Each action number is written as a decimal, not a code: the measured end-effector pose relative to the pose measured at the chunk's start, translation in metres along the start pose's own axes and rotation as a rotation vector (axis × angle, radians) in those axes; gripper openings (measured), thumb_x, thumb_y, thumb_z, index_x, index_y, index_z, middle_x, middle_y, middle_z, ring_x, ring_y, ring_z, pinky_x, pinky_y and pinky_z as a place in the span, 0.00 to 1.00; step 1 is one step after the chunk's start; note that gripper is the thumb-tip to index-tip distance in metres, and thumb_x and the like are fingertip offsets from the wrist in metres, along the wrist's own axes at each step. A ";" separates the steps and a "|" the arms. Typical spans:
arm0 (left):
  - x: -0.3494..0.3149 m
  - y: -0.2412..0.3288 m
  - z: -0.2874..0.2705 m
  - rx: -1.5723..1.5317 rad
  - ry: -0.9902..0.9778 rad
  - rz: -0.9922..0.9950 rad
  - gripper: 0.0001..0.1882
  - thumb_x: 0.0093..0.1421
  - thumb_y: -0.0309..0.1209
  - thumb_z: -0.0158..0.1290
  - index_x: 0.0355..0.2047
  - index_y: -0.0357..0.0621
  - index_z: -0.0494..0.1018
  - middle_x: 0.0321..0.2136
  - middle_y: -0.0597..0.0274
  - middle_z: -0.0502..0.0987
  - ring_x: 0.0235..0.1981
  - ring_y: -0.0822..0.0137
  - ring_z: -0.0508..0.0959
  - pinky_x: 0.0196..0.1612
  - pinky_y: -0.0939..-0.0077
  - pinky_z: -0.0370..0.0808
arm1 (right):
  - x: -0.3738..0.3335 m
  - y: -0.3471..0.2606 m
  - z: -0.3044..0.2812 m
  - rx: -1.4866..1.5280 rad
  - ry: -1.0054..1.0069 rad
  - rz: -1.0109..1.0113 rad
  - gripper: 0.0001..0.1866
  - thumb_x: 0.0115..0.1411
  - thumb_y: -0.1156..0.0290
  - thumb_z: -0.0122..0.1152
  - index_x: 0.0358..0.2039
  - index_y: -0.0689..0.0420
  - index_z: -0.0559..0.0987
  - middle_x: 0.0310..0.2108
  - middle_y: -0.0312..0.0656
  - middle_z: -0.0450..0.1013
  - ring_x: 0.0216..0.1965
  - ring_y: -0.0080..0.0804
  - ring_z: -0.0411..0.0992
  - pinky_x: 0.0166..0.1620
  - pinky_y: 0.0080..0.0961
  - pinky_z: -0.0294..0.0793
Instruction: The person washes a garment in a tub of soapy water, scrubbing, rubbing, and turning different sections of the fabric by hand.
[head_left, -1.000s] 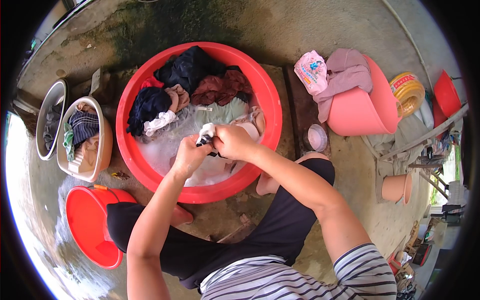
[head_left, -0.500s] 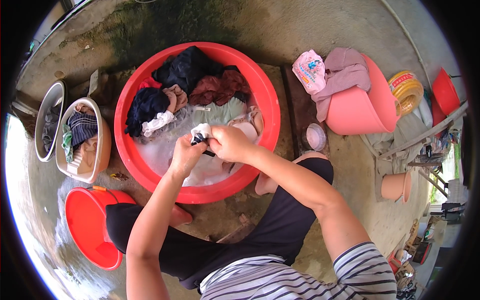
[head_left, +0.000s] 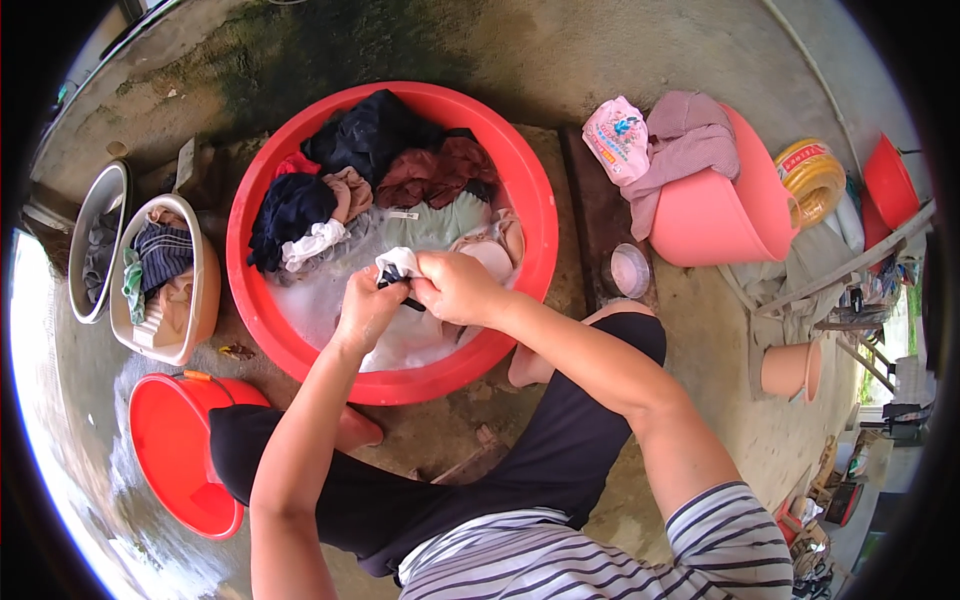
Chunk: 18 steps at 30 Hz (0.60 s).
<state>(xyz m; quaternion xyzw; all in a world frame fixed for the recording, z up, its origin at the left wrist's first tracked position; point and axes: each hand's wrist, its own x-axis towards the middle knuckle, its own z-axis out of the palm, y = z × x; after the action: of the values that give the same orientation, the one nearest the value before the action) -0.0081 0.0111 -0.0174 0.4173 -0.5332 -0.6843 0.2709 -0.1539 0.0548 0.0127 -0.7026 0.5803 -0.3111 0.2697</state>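
Note:
Over the front part of a big red tub (head_left: pixel 541 215), my left hand (head_left: pixel 368 300) and my right hand (head_left: pixel 452 287) come together, both closed on a small white and black cloth (head_left: pixel 398 262). Its white part bunches up above the fingers, and dark bits show between and below the hands. What kind of garment it is I cannot make out. Sudsy water (head_left: pixel 312 310) fills the tub below. Behind the hands lie dark navy clothes (head_left: pixel 372 135), a maroon garment (head_left: pixel 436 172), a pale green garment (head_left: pixel 440 225) and a white cloth (head_left: pixel 314 246).
At left stand a beige basin (head_left: pixel 205 290) and a grey basin (head_left: pixel 78 215) with clothes, and a red bucket (head_left: pixel 170 455). To the right, a pink bucket (head_left: pixel 715 225) carries a mauve cloth (head_left: pixel 690 140) beside a pink packet (head_left: pixel 617 140). A small clear bowl (head_left: pixel 630 270) sits near my knee.
My hands stay together on the white and black cloth with barely any shift. The view has moved very slightly; the clothes in the tub lie as before.

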 end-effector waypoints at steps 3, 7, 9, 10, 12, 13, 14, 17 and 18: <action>-0.004 0.007 0.004 0.047 -0.033 0.019 0.05 0.45 0.21 0.47 0.24 0.38 0.71 0.19 0.73 0.69 0.21 0.81 0.65 0.24 0.86 0.62 | 0.002 0.007 -0.001 0.078 0.002 0.052 0.07 0.46 0.72 0.47 0.26 0.60 0.70 0.24 0.50 0.69 0.28 0.50 0.68 0.31 0.40 0.66; 0.003 0.010 -0.003 -0.033 -0.050 -0.001 0.04 0.45 0.21 0.47 0.24 0.38 0.71 0.19 0.73 0.69 0.21 0.81 0.65 0.24 0.86 0.62 | 0.001 0.006 0.003 0.014 0.039 -0.033 0.07 0.47 0.73 0.47 0.27 0.61 0.70 0.24 0.49 0.69 0.28 0.46 0.68 0.31 0.36 0.66; -0.003 0.015 -0.003 0.006 -0.079 -0.033 0.07 0.45 0.21 0.47 0.26 0.38 0.71 0.21 0.70 0.71 0.22 0.79 0.68 0.26 0.84 0.66 | 0.004 0.011 -0.003 0.045 0.010 0.002 0.07 0.48 0.74 0.48 0.28 0.62 0.70 0.22 0.47 0.70 0.25 0.40 0.69 0.30 0.29 0.66; -0.011 0.024 0.000 -0.167 -0.083 -0.083 0.08 0.44 0.21 0.47 0.28 0.37 0.71 0.23 0.67 0.72 0.23 0.76 0.70 0.28 0.82 0.67 | 0.008 0.013 -0.008 0.274 -0.106 0.132 0.07 0.50 0.72 0.49 0.28 0.62 0.71 0.19 0.39 0.69 0.22 0.24 0.66 0.28 0.22 0.65; -0.015 0.027 -0.002 -0.467 -0.122 -0.207 0.13 0.43 0.22 0.47 0.32 0.34 0.69 0.27 0.59 0.74 0.26 0.69 0.74 0.33 0.77 0.71 | 0.006 0.014 -0.019 0.548 -0.151 0.255 0.07 0.50 0.72 0.51 0.28 0.62 0.73 0.19 0.29 0.66 0.23 0.13 0.62 0.26 0.14 0.61; -0.014 0.025 -0.009 -0.467 -0.117 -0.204 0.13 0.43 0.22 0.47 0.32 0.34 0.69 0.27 0.59 0.74 0.26 0.69 0.74 0.33 0.77 0.71 | 0.005 0.008 -0.024 0.746 -0.169 0.301 0.07 0.50 0.73 0.51 0.28 0.62 0.74 0.19 0.28 0.66 0.23 0.13 0.62 0.26 0.13 0.60; -0.011 0.022 -0.016 -0.531 -0.197 -0.205 0.15 0.43 0.23 0.46 0.35 0.35 0.68 0.29 0.58 0.74 0.29 0.67 0.74 0.36 0.75 0.71 | 0.005 0.002 -0.031 0.784 -0.212 0.361 0.08 0.50 0.73 0.51 0.28 0.63 0.74 0.20 0.27 0.66 0.23 0.12 0.61 0.27 0.11 0.59; -0.011 0.025 -0.018 -0.584 -0.281 -0.204 0.19 0.42 0.25 0.44 0.38 0.34 0.66 0.32 0.56 0.73 0.31 0.65 0.74 0.38 0.74 0.72 | 0.006 0.001 -0.034 0.765 -0.284 0.343 0.08 0.50 0.72 0.50 0.29 0.62 0.74 0.21 0.28 0.66 0.23 0.12 0.61 0.27 0.11 0.59; -0.012 0.025 -0.018 -0.598 -0.264 -0.212 0.16 0.43 0.24 0.45 0.36 0.33 0.67 0.30 0.56 0.74 0.29 0.65 0.75 0.35 0.74 0.72 | 0.005 0.002 -0.032 0.765 -0.287 0.343 0.08 0.50 0.72 0.50 0.29 0.62 0.74 0.21 0.28 0.66 0.23 0.12 0.61 0.27 0.11 0.59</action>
<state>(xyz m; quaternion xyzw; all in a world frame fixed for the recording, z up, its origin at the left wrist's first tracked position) 0.0111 0.0045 0.0088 0.2801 -0.2932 -0.8828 0.2373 -0.1783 0.0485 0.0334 -0.4817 0.4884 -0.3537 0.6358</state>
